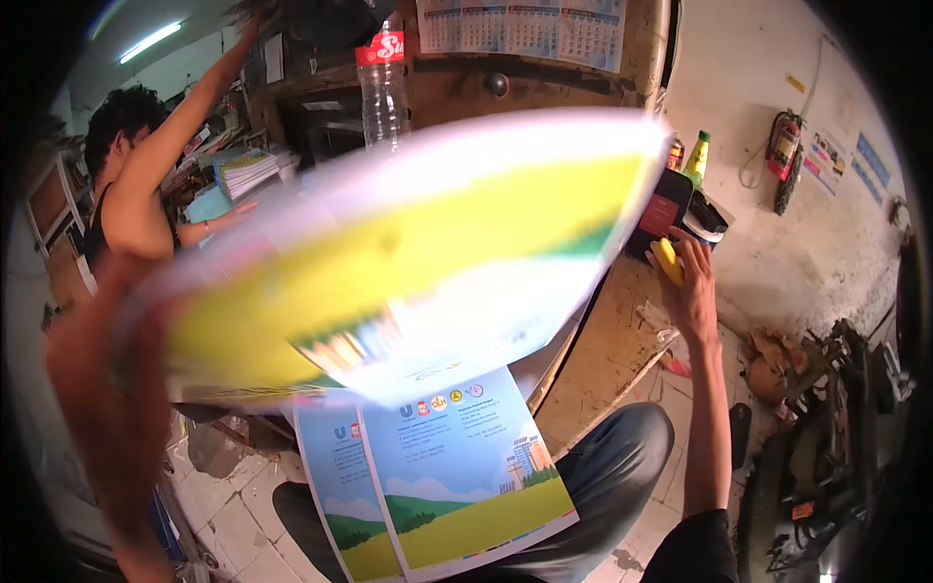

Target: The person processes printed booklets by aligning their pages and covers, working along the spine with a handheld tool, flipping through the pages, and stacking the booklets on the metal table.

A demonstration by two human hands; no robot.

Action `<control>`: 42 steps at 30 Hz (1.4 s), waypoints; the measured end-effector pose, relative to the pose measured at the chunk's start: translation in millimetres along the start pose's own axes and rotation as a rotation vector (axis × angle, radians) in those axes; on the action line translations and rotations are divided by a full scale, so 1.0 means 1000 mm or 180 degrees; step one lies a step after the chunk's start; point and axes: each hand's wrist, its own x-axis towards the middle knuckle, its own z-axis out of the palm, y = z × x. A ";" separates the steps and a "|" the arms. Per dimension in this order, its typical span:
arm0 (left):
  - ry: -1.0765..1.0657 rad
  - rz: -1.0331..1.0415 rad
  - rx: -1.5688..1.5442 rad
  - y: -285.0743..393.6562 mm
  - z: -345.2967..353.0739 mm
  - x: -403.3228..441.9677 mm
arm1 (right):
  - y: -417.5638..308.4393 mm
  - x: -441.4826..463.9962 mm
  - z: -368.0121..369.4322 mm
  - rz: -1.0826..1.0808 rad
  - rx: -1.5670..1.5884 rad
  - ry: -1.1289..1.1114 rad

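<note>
My left hand (121, 330), smeared by motion, is at the left edge of a large printed sheet (418, 243). The sheet is blurred, curved and raised across the middle of the view, with yellow, green and white areas. My right hand (688, 282) is closed on a small yellow object (668, 260) at the right, beside a dark box-like item (665, 209). Below the raised sheet, printed sheets with blue sky and green hills (457, 486) lie over my lap.
Another person (146, 185) is at the left with an arm raised, near stacked papers (248, 175). A plastic bottle (384, 97) stands behind the sheet. A green bottle (697, 160) stands at the right. A fire extinguisher (784, 146) hangs on the wall. Dark machinery (816, 466) is at lower right.
</note>
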 end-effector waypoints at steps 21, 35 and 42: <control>-0.2844 -0.1394 -0.3168 -0.027 0.237 -0.112 | 0.026 -0.003 -0.004 -0.0412 -0.0194 -0.0933; -0.2698 0.0030 -0.1711 0.020 0.171 -0.168 | -0.191 -0.032 0.012 -0.0233 0.2268 -0.2833; -0.2398 -0.0239 -0.1924 0.022 0.177 -0.185 | -0.236 -0.036 0.043 0.0250 0.2794 -0.3824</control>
